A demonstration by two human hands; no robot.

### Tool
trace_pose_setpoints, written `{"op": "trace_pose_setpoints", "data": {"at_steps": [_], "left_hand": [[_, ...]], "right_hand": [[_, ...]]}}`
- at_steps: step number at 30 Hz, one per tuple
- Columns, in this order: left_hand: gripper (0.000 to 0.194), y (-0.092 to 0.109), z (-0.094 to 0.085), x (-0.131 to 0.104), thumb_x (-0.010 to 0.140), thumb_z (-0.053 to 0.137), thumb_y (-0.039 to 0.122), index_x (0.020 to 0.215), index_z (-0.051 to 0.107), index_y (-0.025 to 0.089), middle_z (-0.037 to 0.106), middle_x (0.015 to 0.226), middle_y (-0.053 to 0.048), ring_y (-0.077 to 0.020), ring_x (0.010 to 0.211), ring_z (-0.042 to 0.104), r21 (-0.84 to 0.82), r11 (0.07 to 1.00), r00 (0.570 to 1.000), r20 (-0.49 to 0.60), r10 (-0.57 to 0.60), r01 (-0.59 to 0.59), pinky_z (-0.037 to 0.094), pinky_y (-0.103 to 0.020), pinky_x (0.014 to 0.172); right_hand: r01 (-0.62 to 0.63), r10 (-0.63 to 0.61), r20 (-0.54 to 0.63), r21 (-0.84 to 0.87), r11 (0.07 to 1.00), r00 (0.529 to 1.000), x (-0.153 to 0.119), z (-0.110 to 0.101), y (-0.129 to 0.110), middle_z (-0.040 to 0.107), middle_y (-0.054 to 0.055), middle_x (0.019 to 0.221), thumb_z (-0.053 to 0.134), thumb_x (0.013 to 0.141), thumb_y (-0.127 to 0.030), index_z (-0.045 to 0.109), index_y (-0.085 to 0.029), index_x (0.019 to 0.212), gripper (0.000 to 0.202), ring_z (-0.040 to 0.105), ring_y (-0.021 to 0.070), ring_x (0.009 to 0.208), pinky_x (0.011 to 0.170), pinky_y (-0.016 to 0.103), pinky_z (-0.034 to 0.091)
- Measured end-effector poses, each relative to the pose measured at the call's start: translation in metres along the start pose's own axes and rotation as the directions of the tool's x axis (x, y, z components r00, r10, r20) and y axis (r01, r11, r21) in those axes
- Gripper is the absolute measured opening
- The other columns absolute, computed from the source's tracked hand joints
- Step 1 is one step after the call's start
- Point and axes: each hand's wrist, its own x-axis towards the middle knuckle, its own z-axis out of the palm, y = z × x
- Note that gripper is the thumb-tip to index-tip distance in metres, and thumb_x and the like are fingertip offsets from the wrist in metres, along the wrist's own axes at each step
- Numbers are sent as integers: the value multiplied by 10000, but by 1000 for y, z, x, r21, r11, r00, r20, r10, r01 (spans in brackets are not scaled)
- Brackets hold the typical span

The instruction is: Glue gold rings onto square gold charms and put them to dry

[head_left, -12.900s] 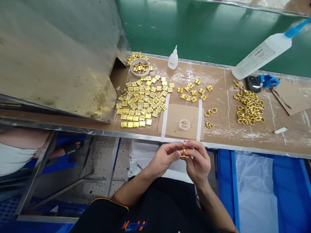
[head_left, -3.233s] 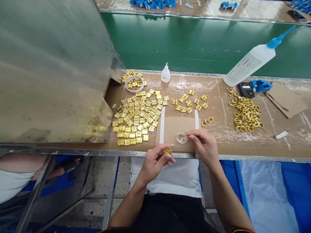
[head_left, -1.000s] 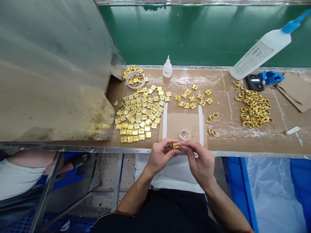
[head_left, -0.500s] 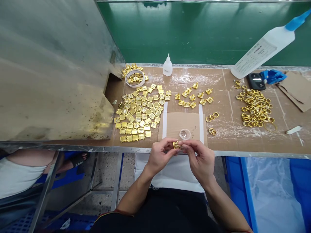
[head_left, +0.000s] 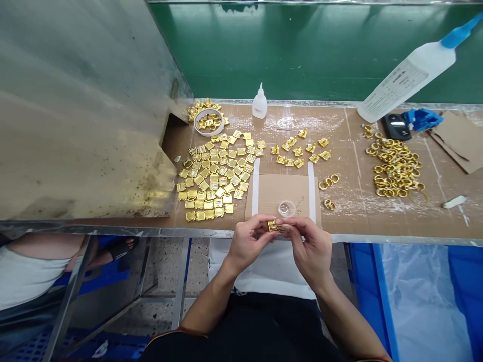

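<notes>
My left hand [head_left: 244, 243] is closed, its thumb and fingers pinching a small gold-coloured square metal piece [head_left: 272, 225] at the front edge of the bench. Close against that piece's right side, the fingertips of my right hand [head_left: 311, 249] are pinched together; what lies between them is too small and covered to make out. Just beyond both hands a small clear round cup [head_left: 287, 208] sits on a taped-down cardboard sheet [head_left: 279, 188]. Rows of flat gold pieces [head_left: 214, 178] lie to the left. Gold rings [head_left: 329, 204] lie to the right of the sheet.
Gold pieces with raised parts [head_left: 298, 151] lie behind the sheet. A small dropper bottle [head_left: 259, 103], a tape roll [head_left: 209, 131], a heap of rings [head_left: 396, 168] and a large tilted bottle [head_left: 409, 80] stand around. A metal box [head_left: 86, 110] borders the left; another person [head_left: 33, 266] is beyond it.
Both hands keep their grip and place at the bench edge. The whole view has shifted very slightly; nothing on the bench has visibly moved.
</notes>
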Motion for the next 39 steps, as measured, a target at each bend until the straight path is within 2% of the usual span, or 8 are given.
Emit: {"op": "trace_pose_setpoints", "data": {"at_steps": [15,22,26,29,33,36,39], "left_hand": [[254,-5,-2,1,883,752,338,1059,759,155,751,794,-56,-155,659,690,104,992,997,-8,70,-69,594,-236,617],[219,-3,-1,2,884,757,323,1049,777,179,790,867,-62,-154,669,692,127,984,991,-25,129,-124,573,-237,622],[236,-2,0,2,865,792,348,1028,778,178,810,946,-93,-177,742,727,78,989,989,-68,128,-123,592,-255,669],[245,-2,0,1,842,819,335,999,748,162,807,1065,-135,-195,833,766,-55,993,993,-61,98,-101,629,-281,745],[287,-3,-1,0,814,846,350,970,712,149,801,1071,-149,-216,898,788,-172,984,998,-58,37,-47,654,-325,824],[310,-2,-1,0,826,835,373,1012,730,148,807,1061,-146,-215,895,790,-163,987,999,-40,1,-8,658,-319,822],[311,0,-1,1,831,828,380,1029,754,153,816,1057,-140,-218,888,789,-110,994,1000,-24,17,-20,662,-314,800]], "right_hand": [[-5,6,-8,74,997,1000,1,2,1,816,17,854,639,978,-174,727,-235,946,112,798,181,729,628,243,667],[-10,11,-6,106,994,1000,1,0,-2,817,25,858,638,974,-173,740,-239,949,124,800,199,742,625,266,670],[9,-7,-82,18,1000,997,6,-12,3,817,28,899,658,984,-206,763,-252,973,115,784,201,778,680,306,656],[57,-65,-113,-77,995,991,18,-21,12,804,28,895,673,976,-212,771,-258,941,114,769,211,824,734,340,642],[146,-156,-43,-180,973,987,36,-19,25,777,47,922,656,982,-248,771,-255,883,152,748,225,870,766,367,633],[199,-194,46,-248,948,980,42,-15,29,765,58,961,624,999,-253,775,-257,913,174,735,222,878,777,366,617],[240,-217,109,-298,924,970,43,-16,28,764,58,957,607,1011,-245,769,-260,923,185,732,224,875,778,362,600]]}}
